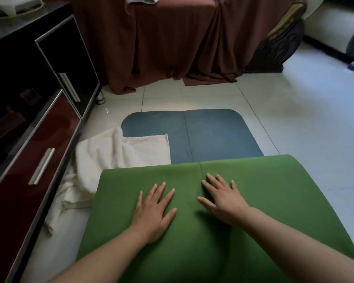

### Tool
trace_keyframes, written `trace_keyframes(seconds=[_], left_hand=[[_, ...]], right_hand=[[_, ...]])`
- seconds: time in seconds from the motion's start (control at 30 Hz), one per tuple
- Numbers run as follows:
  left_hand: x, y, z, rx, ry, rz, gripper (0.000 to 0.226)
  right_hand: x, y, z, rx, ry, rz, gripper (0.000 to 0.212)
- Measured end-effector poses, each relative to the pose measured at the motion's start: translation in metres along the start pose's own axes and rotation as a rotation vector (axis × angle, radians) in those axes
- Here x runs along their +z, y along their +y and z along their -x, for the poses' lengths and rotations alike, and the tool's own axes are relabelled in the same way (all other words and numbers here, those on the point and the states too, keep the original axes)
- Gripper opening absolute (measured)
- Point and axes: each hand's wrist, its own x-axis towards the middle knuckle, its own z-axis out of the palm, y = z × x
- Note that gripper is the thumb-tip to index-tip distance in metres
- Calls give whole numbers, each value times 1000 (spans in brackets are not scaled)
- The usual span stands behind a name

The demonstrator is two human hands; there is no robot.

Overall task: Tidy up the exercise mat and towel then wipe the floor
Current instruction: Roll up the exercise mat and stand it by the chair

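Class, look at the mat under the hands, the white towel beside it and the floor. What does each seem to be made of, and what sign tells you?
Mat: probably foam or rubber, matte; green side folded over blue, bending in a soft thick curve.
Towel: likely cotton terry, fuzzy and crumpled.
Floor: probably glazed ceramic tile, pale, faintly glossy, with grout lines.

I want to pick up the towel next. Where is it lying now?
In the head view the white towel lies crumpled on the floor, left of the mat, one corner over the mat's blue part, beside the dark cabinet.
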Motion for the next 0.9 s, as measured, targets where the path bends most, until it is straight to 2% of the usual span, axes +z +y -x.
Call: trace_keyframes(seconds=[0.07,0.1,0.3,0.47,0.53,0.6,0.73,0.8,0.9], left_hand=[[7,-2,1,-8,-1,3,83],[10,-2,1,-10,7,4,81],[-4,-23,-12,21,52,26,81],[-24,-77,-9,-227,98,28,57],[-29,-93,1,-294,104,24,58],[-34,-106,5,-367,123,58,60],[-40,-115,7,-518,198,311,68],[-38,-112,10,-517,207,394,69],[-38,-112,16,-458,186,325,68]], right_hand=[[17,-14,2,43,28,-17,109],[24,-20,3,45,40,-8,112],[43,-38,-13,-9,108,42,106],[39,-44,-41,-73,114,35,98],[33,-50,-59,-112,102,34,98],[24,-57,-81,-110,95,19,84],[12,-67,-110,-68,85,10,77],[13,-70,-112,-61,94,14,78],[23,-71,-98,-75,96,19,77]])
